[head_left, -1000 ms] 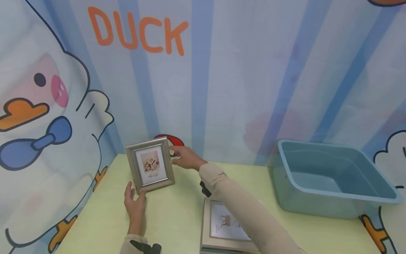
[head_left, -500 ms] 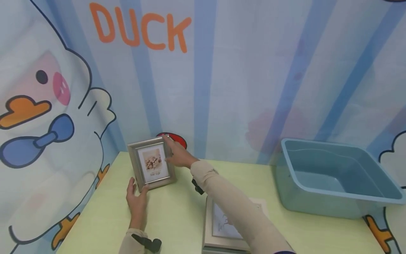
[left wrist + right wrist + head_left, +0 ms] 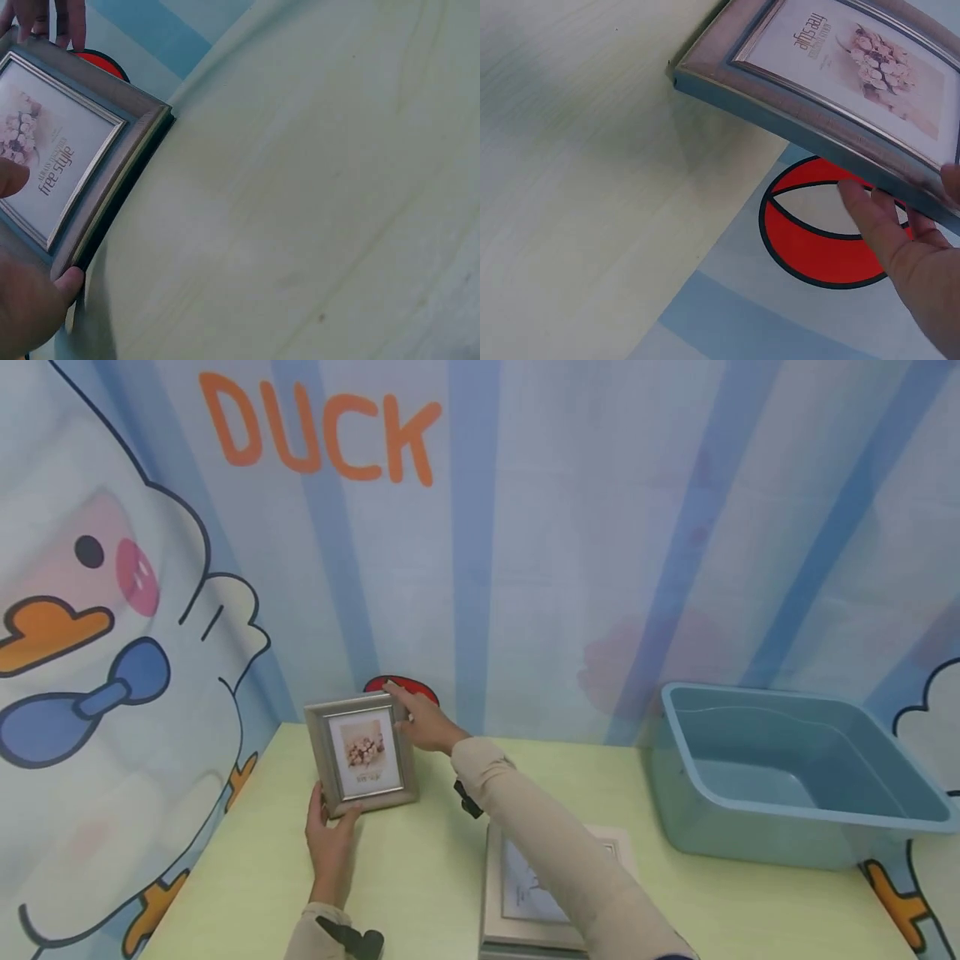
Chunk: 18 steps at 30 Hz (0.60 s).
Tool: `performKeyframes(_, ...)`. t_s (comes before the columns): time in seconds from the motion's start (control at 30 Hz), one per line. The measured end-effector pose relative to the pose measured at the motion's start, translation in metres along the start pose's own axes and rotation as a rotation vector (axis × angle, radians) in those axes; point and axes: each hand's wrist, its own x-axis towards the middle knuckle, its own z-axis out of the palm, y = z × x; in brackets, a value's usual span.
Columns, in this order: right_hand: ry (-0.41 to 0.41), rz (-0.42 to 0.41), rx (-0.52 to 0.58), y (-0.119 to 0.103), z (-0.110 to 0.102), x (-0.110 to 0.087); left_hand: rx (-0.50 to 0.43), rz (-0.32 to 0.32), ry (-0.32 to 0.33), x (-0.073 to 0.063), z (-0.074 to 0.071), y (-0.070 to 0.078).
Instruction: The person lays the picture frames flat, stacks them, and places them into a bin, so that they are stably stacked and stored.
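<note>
A silver-brown picture frame (image 3: 362, 752) with a flower print stands tilted back at the table's far left. At its lower left corner, my left hand (image 3: 330, 850) holds it, thumb at the bottom edge and fingers by the side. My right hand (image 3: 429, 722) grips the upper right side, with the thumb near the front border and fingers reaching behind. The left wrist view shows the left thumb (image 3: 70, 283) against the frame's bottom corner. In the right wrist view, the right fingers (image 3: 881, 225) are spread partly beneath the frame's edge; the thumb is mostly cut off.
Another picture frame (image 3: 498, 927) lies face up at the front middle, partly under my right sleeve (image 3: 547, 835), on top of something similar. A blue-grey plastic tub (image 3: 675, 793) stands at the right. Behind the pale yellow table (image 3: 240, 860) hangs a duck-print cloth (image 3: 540, 568).
My right hand has shifted from the frame's right side up toward its top corner. My left hand has closed in on the lower left corner, and the frame has turned a little straighter.
</note>
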Motion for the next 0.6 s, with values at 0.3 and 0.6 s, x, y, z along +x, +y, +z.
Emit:
performKeyframes(0.3, 0.082, 0.004, 0.113, 0.005, 0.002, -0.006, 0.003, -0.015, -0.011, -0.002, -0.001, -0.002)
performKeyframes(0.6, 0.083, -0.044, 0.06, -0.013, 0.003, -0.014, -0.137, -0.03, 0.012, -0.008, 0.005, 0.002)
